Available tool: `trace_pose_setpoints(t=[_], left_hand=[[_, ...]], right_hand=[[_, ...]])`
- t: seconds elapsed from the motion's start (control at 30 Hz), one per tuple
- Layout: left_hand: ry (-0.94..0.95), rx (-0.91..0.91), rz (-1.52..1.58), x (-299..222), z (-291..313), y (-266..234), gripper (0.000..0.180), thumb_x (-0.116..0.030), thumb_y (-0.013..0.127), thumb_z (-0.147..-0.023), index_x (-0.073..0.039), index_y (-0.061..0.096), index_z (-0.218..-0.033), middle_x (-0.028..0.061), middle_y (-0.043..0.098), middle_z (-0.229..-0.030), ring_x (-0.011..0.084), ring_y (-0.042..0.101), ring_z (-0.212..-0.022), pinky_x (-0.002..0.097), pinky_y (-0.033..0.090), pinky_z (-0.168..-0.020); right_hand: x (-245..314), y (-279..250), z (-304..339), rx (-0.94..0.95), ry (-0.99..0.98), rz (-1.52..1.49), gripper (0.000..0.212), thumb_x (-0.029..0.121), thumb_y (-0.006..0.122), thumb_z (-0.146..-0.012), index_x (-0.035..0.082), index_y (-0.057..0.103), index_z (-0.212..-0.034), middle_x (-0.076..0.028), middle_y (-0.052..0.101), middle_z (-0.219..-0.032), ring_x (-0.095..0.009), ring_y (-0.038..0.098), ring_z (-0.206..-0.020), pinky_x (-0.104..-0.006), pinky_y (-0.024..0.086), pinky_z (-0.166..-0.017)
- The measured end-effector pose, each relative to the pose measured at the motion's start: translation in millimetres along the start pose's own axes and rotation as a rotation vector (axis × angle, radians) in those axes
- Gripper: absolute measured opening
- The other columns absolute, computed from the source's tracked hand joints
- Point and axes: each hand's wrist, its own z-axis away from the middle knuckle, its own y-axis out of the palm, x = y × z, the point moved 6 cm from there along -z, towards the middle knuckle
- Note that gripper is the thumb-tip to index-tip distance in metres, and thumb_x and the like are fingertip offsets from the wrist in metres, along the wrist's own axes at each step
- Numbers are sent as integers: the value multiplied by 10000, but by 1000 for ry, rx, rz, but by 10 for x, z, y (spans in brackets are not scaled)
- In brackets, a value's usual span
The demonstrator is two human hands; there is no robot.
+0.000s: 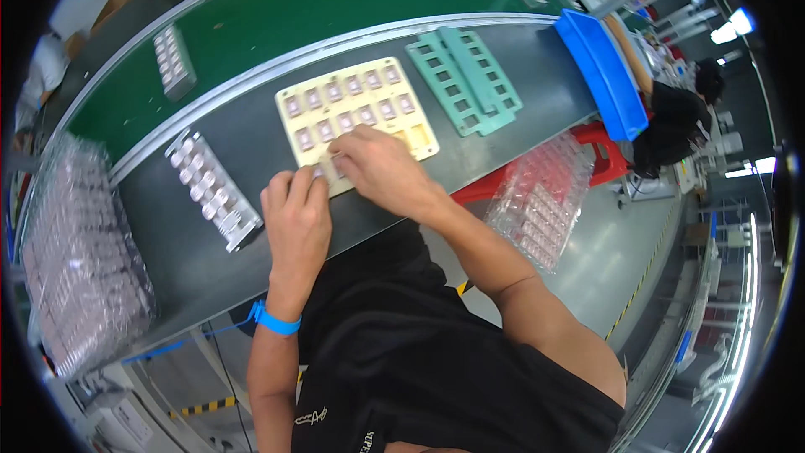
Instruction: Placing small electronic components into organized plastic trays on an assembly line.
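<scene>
A cream tray (289, 94) with rows of rectangular pockets lies on the dark bench in front of me. Small pinkish rectangular parts (353, 85) fill most of its pockets. At the tray's near left corner is my left hand (298, 214), its fingers bent and drawn together; what their tips hold, if anything, is hidden. My right hand (381, 169) reaches over the near row, fingers curled down close to the left fingertips. A small pinkish part shows under them, but whether they grip it I cannot make out.
Left of the tray lies a metal strip with rounded pieces (204, 176). Green slotted plates (464, 80) and a blue bin (599, 75) are to the right. A bubble-wrapped stack (84, 260) stands far left. Beyond a metal rail runs a green conveyor (319, 0). A red stool (608, 159) bears clear packaging (541, 210).
</scene>
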Motion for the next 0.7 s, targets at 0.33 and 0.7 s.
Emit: trace_pose_setpoints(t=[0.33, 0.7], left_hand=[[-92, -92, 201, 98, 116, -200, 277, 58, 737, -800, -14, 733, -1067, 97, 700, -1094, 293, 622, -1015, 399, 517, -887], [-471, -311, 107, 897, 534, -978, 229, 9, 703, -859, -46, 754, -1076, 112, 717, -1025, 292, 637, -945, 395, 512, -831]], right_hand=[[62, -105, 32, 99, 4, -60, 298, 115, 735, -883, 35, 704, -1169, -147, 657, -1006, -352, 654, -850, -430, 532, -773], [249, -74, -105, 188, -4, 119, 309, 163, 753, -868, 58, 715, -1156, -164, 662, -1007, -387, 664, -903, -471, 540, -826]])
